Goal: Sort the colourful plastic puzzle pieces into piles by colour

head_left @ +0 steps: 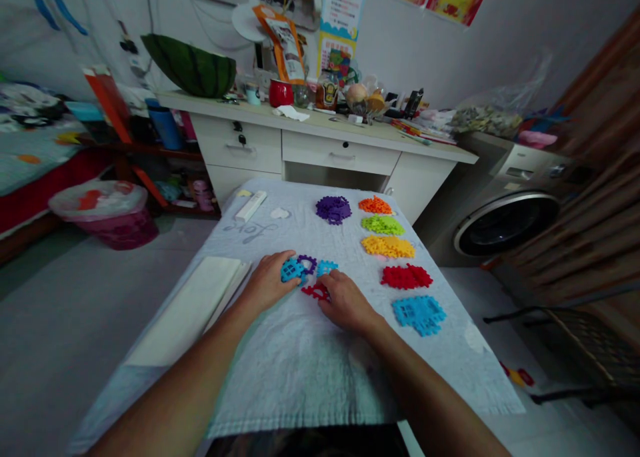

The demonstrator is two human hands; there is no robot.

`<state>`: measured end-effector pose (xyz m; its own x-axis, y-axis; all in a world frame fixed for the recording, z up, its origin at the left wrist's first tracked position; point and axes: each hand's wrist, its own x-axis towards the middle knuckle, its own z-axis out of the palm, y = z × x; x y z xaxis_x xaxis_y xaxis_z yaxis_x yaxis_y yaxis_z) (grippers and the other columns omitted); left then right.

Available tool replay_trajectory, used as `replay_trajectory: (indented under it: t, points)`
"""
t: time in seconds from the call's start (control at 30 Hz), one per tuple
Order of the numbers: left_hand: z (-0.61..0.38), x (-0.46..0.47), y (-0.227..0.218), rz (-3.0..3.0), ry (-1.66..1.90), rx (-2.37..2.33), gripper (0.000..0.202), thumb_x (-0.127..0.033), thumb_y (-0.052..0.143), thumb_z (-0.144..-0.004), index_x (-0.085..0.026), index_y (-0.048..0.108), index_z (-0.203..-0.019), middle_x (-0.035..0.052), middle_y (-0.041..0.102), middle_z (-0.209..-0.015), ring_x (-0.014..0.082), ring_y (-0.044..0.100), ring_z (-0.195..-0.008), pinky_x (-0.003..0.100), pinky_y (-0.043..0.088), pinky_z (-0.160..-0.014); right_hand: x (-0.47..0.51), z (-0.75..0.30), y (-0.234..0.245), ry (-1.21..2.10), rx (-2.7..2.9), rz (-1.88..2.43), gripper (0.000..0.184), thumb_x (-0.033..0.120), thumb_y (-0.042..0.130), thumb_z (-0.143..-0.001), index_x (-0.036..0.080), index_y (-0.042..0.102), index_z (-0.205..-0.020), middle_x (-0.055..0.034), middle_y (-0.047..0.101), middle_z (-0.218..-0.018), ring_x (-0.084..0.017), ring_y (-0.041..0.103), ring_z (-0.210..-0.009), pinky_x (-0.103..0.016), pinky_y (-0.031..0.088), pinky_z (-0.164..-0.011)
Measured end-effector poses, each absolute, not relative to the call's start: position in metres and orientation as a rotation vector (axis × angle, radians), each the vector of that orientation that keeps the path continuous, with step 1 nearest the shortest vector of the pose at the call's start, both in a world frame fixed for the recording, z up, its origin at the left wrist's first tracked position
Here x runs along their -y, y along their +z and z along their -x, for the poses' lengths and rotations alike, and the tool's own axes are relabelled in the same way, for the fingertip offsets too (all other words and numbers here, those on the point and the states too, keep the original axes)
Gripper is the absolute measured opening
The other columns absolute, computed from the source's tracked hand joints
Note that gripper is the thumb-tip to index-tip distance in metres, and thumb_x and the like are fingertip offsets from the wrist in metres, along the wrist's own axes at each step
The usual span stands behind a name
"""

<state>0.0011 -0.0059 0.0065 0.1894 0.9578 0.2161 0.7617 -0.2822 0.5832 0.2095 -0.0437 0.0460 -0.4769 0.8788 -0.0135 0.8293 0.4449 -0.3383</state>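
Observation:
My left hand [267, 280] is closed with thumb and fingers on a blue interlocking plastic tile [290, 270] with square openings. A purple open-centred tile [309, 262] adjoins it on the right; whether the two are joined I cannot tell. My right hand [346, 298] has its fingertips closed on the edge of a red tile [313, 291], low over the cloth. Just beyond those fingers lies a light blue tile [327, 266]. To the right are sorted piles of such tiles: blue [419, 312], red [407, 276], yellow [389, 246], green [383, 224], orange [375, 205], with purple [333, 208] farther back.
A pale cloth [295, 370] covers the table. On its left lie a folded white item [187, 307] and a white strip [251, 206]. Behind stands a cluttered white desk [240, 144]; a washing machine [500, 197] is at right, a pink bin [113, 220] at left.

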Motion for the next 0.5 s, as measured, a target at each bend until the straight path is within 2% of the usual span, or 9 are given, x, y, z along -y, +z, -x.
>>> replay_trajectory:
  t: [0.13, 0.23, 0.37, 0.5]
  points:
    - [0.001, 0.005, 0.004, -2.133, 0.754, -1.656, 0.057, -0.033, 0.064, -0.075, -0.019, 0.052, -0.129, 0.0098, 0.061, -0.129, 0.0278, 0.054, -0.119, 0.041, 0.041, -0.104, 0.043, -0.224, 0.044, 0.511, 2.479, 1.419, 0.040, 0.006, 0.053, -0.075, 0.017, 0.061, -0.113, -0.0076, 0.059, -0.104, -0.017, 0.055, -0.096, -0.026, 0.042, -0.087]
    - [0.002, 0.007, 0.005, -2.156, 0.707, -1.680, 0.059, -0.036, 0.063, -0.075, -0.020, 0.051, -0.131, 0.0095, 0.062, -0.128, 0.0286, 0.055, -0.117, 0.042, 0.042, -0.102, 0.040, -0.249, 0.051, 0.453, 2.416, 1.474, 0.046, 0.004, 0.053, -0.074, 0.016, 0.061, -0.117, -0.0082, 0.059, -0.104, -0.018, 0.056, -0.098, -0.026, 0.042, -0.088]
    - [0.003, 0.010, 0.012, -2.193, 0.642, -1.654, 0.067, -0.042, 0.067, -0.071, -0.021, 0.050, -0.132, 0.0097, 0.060, -0.129, 0.0301, 0.054, -0.117, 0.042, 0.042, -0.101, 0.034, -0.307, 0.065, 0.197, 2.263, 1.783, 0.043, 0.017, 0.060, -0.079, 0.013, 0.060, -0.123, -0.0131, 0.061, -0.111, -0.023, 0.055, -0.107, -0.033, 0.040, -0.095]
    - [0.002, 0.010, 0.014, -2.227, 0.590, -1.640, 0.072, -0.041, 0.070, -0.067, -0.019, 0.050, -0.132, 0.0107, 0.060, -0.125, 0.0305, 0.054, -0.115, 0.041, 0.041, -0.100, 0.031, -0.364, 0.071, -0.009, 2.027, 2.185, 0.040, 0.032, 0.061, -0.083, 0.015, 0.064, -0.119, -0.0140, 0.063, -0.109, -0.026, 0.059, -0.103, -0.035, 0.043, -0.089]
